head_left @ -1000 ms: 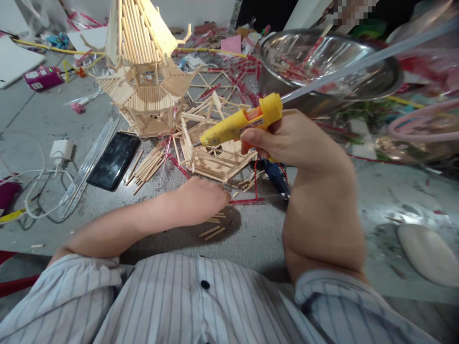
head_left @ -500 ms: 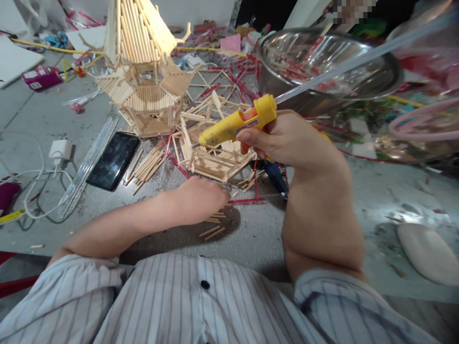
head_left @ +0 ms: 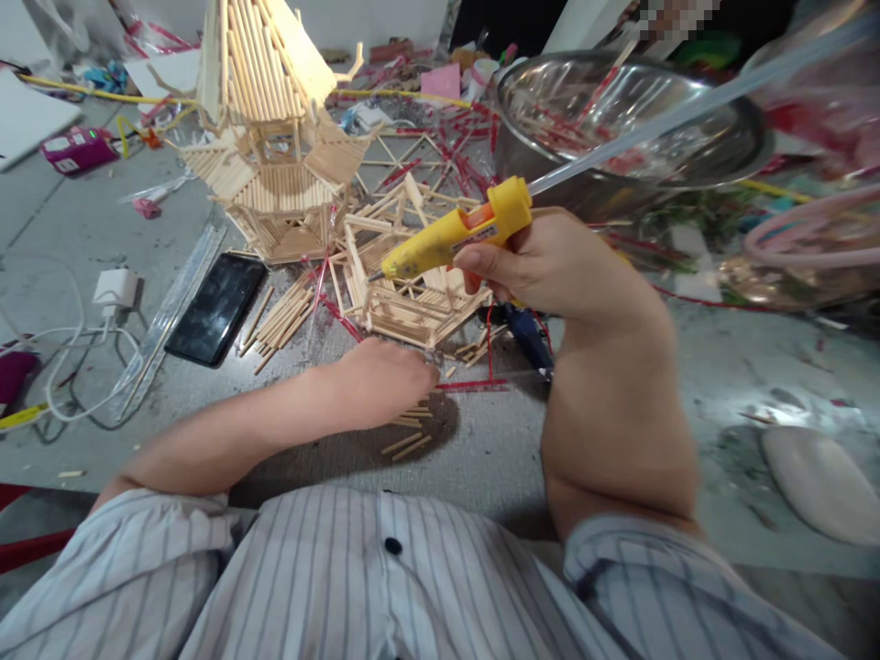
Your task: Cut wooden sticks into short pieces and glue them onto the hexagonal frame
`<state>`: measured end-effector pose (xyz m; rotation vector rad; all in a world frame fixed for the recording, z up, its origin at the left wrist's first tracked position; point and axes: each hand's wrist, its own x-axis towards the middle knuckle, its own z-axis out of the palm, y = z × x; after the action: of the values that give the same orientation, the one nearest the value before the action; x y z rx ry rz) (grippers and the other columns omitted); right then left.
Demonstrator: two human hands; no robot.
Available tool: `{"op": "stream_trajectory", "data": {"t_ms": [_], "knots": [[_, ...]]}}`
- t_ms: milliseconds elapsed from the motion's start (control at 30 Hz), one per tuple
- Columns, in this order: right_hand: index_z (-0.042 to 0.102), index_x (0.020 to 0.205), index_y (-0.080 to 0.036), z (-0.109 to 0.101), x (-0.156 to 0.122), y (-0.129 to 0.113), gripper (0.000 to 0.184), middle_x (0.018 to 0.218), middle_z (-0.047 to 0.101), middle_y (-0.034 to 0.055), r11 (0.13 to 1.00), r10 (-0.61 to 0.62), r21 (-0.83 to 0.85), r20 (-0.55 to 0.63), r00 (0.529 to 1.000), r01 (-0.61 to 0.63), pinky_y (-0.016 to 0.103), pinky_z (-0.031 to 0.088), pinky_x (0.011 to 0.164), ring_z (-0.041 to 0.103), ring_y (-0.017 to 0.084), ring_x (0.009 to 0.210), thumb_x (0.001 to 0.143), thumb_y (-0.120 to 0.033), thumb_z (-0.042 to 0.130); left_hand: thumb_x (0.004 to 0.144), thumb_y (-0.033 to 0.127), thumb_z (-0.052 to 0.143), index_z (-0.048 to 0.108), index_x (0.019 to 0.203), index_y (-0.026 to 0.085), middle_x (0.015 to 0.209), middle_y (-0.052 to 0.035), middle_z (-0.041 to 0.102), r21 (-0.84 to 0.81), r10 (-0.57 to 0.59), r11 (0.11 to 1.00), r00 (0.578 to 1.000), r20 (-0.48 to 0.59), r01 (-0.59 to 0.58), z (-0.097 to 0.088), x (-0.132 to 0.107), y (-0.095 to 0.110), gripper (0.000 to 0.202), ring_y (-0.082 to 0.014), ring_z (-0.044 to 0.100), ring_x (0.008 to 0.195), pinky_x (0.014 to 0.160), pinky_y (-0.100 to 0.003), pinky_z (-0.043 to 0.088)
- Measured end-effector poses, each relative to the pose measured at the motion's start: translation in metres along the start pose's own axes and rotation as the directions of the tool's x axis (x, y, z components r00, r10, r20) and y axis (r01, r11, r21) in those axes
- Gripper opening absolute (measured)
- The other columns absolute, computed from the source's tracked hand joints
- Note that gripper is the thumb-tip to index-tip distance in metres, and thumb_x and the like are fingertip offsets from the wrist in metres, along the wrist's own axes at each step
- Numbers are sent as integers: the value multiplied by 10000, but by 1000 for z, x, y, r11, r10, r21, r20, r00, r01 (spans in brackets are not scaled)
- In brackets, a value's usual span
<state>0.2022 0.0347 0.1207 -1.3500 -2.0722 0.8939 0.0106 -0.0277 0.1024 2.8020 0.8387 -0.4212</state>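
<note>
My right hand (head_left: 550, 266) is wrapped round a yellow glue gun (head_left: 454, 236) with a clear glue stick out of its back; the nozzle points left over a low hexagonal frame of wooden sticks (head_left: 405, 293). My left hand (head_left: 385, 380) rests palm down on the grey floor just in front of that frame, fingers curled over short loose sticks (head_left: 409, 440); what the fingers pinch is hidden. A tall stick-built tower (head_left: 268, 128) stands behind at the left.
A black phone (head_left: 218, 308) and a clear ruler (head_left: 171, 316) lie left of a stick pile (head_left: 281, 316). A white charger with cable (head_left: 115, 289) is further left. A large steel bowl (head_left: 619, 119) sits at the back right amid red strips.
The glue gun has dipped slightly and edged left toward the stick frame. My left hand stays in place on the floor.
</note>
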Motion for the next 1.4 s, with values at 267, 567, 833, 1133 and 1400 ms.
{"op": "stream_trajectory", "data": {"t_ms": [267, 567, 833, 1133, 1400], "knots": [[587, 588, -197, -3, -1, 2, 572, 573, 523, 29, 996, 78, -50, -2, 997, -78, 310, 343, 570, 495, 145, 565, 834, -711, 635, 937, 55, 458, 722, 996, 130, 921, -98, 777, 0, 7, 1000, 1000, -1, -7, 1, 0, -2, 281, -255, 764, 855, 659, -343, 536], [564, 566, -207, -5, -1, 3, 571, 547, 508, 11, 999, 35, -38, -14, 999, -35, 301, 336, 556, 458, 129, 539, 838, -704, 635, 924, 48, 457, 722, 1004, 131, 918, -96, 779, 13, 15, 1000, 1000, -13, -15, -1, -1, -4, 289, -212, 757, 822, 626, -295, 515], [556, 558, -214, -8, 0, 9, 646, 477, 434, 5, 999, -41, -16, -41, 998, 40, 291, 353, 505, 471, 137, 517, 764, -824, 607, 891, 27, 476, 726, 957, 131, 872, -92, 769, 15, 35, 999, 999, -30, -35, 0, -3, -6, 279, -235, 752, 836, 640, -309, 509], [564, 603, -202, -9, -1, 13, 524, 554, 489, 23, 1000, -18, 14, -60, 998, 19, 300, 398, 581, 560, 180, 648, 833, -662, 667, 898, 47, 482, 725, 941, 133, 793, -77, 751, 56, 1, 998, 998, -68, 3, -7, -9, -12, 261, -179, 716, 758, 587, -248, 444], [556, 576, -206, -11, 0, 13, 587, 537, 491, 16, 999, 15, -43, -98, 995, -19, 314, 338, 534, 447, 137, 541, 786, -744, 661, 916, 100, 497, 725, 946, 149, 882, -82, 767, 31, -67, 997, 996, -59, 69, -19, -19, -18, 235, -194, 729, 793, 605, -257, 454]]}}
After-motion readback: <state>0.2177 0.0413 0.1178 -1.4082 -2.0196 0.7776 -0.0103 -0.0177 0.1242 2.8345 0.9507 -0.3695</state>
